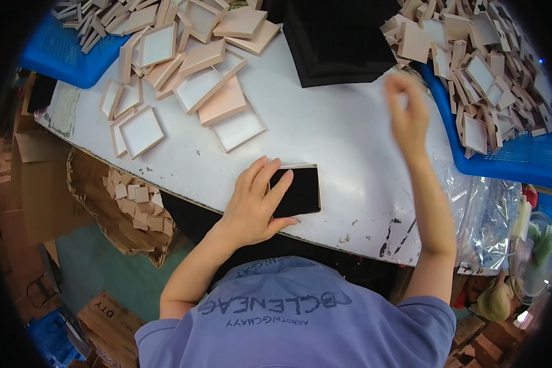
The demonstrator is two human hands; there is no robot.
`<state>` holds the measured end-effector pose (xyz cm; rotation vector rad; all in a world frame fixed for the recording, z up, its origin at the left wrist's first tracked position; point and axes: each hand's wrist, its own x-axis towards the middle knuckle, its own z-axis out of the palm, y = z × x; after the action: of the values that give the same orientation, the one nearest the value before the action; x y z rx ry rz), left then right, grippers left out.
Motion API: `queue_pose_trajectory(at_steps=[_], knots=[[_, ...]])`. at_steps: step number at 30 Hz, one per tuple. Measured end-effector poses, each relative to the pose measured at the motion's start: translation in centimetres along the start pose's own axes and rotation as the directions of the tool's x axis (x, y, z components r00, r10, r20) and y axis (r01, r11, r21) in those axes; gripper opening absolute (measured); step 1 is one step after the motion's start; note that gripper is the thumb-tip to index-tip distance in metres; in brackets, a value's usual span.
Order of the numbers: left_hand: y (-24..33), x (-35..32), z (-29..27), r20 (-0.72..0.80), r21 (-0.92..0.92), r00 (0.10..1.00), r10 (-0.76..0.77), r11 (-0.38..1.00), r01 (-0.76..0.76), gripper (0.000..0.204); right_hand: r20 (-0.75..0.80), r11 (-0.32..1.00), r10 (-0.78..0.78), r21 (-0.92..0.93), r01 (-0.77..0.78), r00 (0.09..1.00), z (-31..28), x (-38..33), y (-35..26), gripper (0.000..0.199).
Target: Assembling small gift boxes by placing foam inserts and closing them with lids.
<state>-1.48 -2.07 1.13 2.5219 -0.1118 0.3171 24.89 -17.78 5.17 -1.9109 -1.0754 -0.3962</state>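
My left hand [254, 199] straddles a small shallow box [319, 187], its fingers at the far side and its thumb at the near side, holding it on the table. A black sheet or pad [303, 191] fills the box, and one fingertip rests on it. My right hand [408, 113] is raised to the right of a tall stack of black pads [343, 46], near its corner. Its fingers look curled but are smeared by motion; whether anything is between them cannot be seen.
Loose pale pink boxes and lids [199, 80] lie on the white table [356, 153] at the far left. Blue baskets [73, 58] of similar parts stand at both far corners. Clear plastic bags [481, 214] lie at right. A carton of small pieces [83, 181] stands below left.
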Motion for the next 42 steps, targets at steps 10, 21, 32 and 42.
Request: queue_pose_trajectory(at_steps=[10,21,32,42], knots=[[0.3,0.4,0.2,0.055,0.000,0.996,0.068,0.998,-0.068,0.046,-0.207,0.695,0.420,-0.553,-0.459,0.884,-0.8,7.2,16.1,0.081],[-1.7,-0.5,2.0,-0.216,-0.315,0.976,0.027,0.944,-0.096,0.091,0.418,0.956,-0.261,0.239,0.172,0.870,-0.6,-4.6,-3.8,0.061],[-1.2,0.5,0.4,0.014,-0.109,0.997,0.077,0.991,-0.075,0.095,0.703,0.927,-0.362,0.205,0.313,0.612,1.6,-7.3,-7.4,0.053],[-0.8,0.6,-1.4,0.114,0.099,0.993,-0.018,0.995,0.007,0.088,0.764,0.944,-0.292,0.133,0.302,0.576,1.4,-7.6,-7.6,0.056]])
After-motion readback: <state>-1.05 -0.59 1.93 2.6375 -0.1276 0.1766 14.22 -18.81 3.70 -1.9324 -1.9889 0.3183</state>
